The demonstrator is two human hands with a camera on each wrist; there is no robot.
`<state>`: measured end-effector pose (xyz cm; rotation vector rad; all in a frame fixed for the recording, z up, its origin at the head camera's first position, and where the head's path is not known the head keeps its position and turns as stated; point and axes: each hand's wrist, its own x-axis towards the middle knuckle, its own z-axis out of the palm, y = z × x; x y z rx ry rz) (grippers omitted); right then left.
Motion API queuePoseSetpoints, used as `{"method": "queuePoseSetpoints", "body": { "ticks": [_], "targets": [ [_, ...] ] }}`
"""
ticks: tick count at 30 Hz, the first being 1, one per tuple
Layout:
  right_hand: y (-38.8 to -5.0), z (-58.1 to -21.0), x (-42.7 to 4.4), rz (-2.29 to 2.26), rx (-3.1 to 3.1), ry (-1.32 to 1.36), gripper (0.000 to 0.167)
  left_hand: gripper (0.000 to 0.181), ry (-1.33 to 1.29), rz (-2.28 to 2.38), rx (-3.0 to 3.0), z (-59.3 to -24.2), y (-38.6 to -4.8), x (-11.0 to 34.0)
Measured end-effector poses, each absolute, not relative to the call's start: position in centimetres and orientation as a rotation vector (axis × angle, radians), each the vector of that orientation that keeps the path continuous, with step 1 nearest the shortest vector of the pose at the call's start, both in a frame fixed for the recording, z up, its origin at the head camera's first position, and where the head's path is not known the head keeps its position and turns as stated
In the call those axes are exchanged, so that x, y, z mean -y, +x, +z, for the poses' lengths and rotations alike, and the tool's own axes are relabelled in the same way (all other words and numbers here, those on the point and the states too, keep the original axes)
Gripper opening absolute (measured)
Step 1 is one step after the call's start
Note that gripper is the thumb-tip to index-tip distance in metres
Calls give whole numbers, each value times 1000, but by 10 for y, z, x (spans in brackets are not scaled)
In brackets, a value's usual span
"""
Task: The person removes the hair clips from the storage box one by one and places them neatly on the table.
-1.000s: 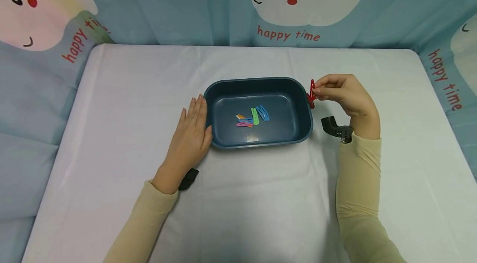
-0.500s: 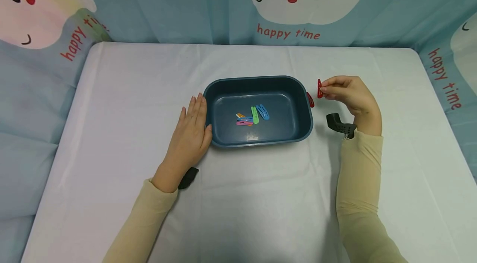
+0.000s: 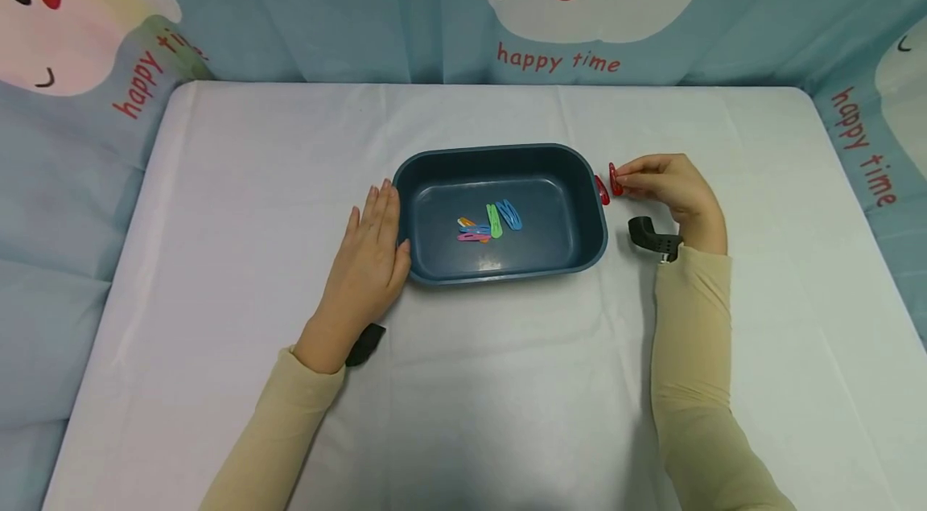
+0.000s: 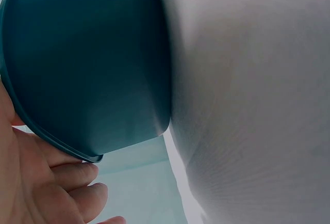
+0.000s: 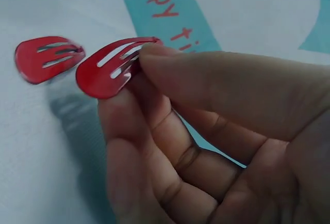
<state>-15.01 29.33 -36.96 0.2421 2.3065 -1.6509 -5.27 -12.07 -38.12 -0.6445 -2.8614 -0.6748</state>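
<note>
A dark blue-green basin (image 3: 500, 274) stands on the white table with several small clips inside: a green clip (image 3: 495, 221), a blue clip (image 3: 510, 215), and pink, blue and orange ones overlapping. My left hand (image 3: 362, 265) lies with straight fingers along its left wall; the left wrist view shows the fingers by the basin's rim (image 4: 46, 140). Right of the basin, my right hand (image 3: 673, 193) pinches a red clip (image 3: 615, 179) between thumb and fingers. Another red clip (image 3: 602, 190) lies at the basin's right side. Both red clips, the held clip (image 5: 105, 72) and the lying clip (image 5: 44, 59), show in the right wrist view.
A white cloth (image 3: 253, 173) covers the table. Behind it hangs a blue curtain (image 3: 348, 4) with cartoon prints and red lettering. Black camera mounts are on both wrists, the right mount (image 3: 652, 237) and the left mount (image 3: 365, 344).
The right hand first moved right, carrying its red clip away from the other red clip, then came slightly back left and lower. The left hand stays at the basin.
</note>
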Motion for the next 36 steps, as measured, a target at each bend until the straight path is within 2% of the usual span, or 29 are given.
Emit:
{"method": "queuePoseSetpoints", "body": {
  "ticks": [12, 27, 36],
  "targets": [
    [-151, -371, -288, -1450, -2419, 272, 7, 62, -647, -684, 2855, -382, -54, 121],
    [-148, -368, -280, -1305, -2547, 308, 21, 61, -644, -682, 2865, -382, -53, 121],
    [-148, -369, -281, -1305, -2565, 289, 17, 62, -646, -693, 2842, -384, -54, 121]
  ]
}}
